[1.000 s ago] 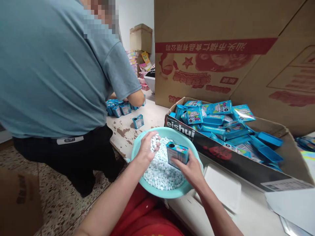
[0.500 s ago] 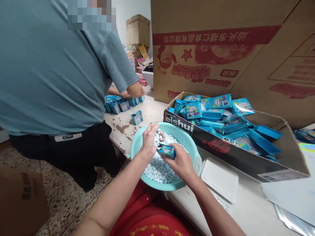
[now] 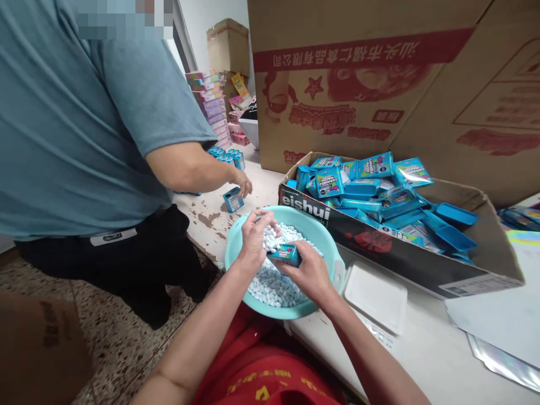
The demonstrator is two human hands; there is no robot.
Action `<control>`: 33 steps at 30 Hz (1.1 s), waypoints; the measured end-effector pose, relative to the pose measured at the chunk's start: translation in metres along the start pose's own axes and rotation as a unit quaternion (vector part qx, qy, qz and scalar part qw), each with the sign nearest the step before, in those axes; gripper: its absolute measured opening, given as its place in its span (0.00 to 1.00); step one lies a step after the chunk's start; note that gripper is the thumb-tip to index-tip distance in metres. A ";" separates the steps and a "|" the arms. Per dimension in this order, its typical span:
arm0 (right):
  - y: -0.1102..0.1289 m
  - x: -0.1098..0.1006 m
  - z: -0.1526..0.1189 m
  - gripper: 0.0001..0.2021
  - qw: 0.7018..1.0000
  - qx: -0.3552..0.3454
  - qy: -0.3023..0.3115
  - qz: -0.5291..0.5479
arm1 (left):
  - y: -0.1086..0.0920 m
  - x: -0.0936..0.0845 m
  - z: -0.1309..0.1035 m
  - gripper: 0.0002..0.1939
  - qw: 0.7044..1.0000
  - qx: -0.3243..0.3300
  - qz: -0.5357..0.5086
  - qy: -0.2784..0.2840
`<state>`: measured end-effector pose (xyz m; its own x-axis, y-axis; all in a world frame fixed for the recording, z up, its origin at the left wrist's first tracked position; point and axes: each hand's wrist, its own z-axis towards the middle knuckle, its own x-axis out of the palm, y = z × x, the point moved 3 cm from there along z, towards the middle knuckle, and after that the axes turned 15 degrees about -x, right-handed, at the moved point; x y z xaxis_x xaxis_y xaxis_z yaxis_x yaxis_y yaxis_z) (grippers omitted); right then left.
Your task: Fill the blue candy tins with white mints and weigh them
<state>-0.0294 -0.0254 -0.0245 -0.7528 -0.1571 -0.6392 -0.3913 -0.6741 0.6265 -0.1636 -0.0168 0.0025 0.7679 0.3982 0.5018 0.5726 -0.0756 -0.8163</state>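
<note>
A turquoise plastic basin [image 3: 241,292] holds a heap of small white and pale blue candies [image 3: 274,287]. Over it, my left hand [image 3: 253,236] is cupped round a handful of these candies, close to the mouth of a small blue candy box. My right hand [image 3: 310,267] grips that candy box [image 3: 286,254], which lies tilted with its opening towards my left fingers. Some candies sit right at the opening; how full the box is inside is hidden.
A black-sided carton [image 3: 371,239] of blue candy boxes stands right of the basin, beside a white scale [image 3: 376,296]. Behind rises a large cardboard box [image 3: 358,84]. At left, a co-worker's hand [image 3: 242,184] touches a blue box [image 3: 233,200] on the table.
The co-worker's arm has come forward from the row of blue boxes to the single one near the basin. My hands stay almost in place, candies still in the left.
</note>
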 end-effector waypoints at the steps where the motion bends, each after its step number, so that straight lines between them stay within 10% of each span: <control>1: 0.000 -0.001 0.000 0.10 1.000 0.000 -0.005 0.002 | 0.000 0.000 0.000 0.16 1.000 0.005 0.002 -0.002; 33: 0.000 -0.010 0.004 0.10 0.998 0.042 0.011 0.052 | 0.006 0.004 -0.001 0.14 0.999 -0.007 0.032 0.010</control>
<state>-0.0240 -0.0212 -0.0167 -0.7807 -0.2392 -0.5773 -0.3550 -0.5904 0.7248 -0.1572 -0.0169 0.0000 0.8087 0.3738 0.4541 0.5257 -0.1133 -0.8431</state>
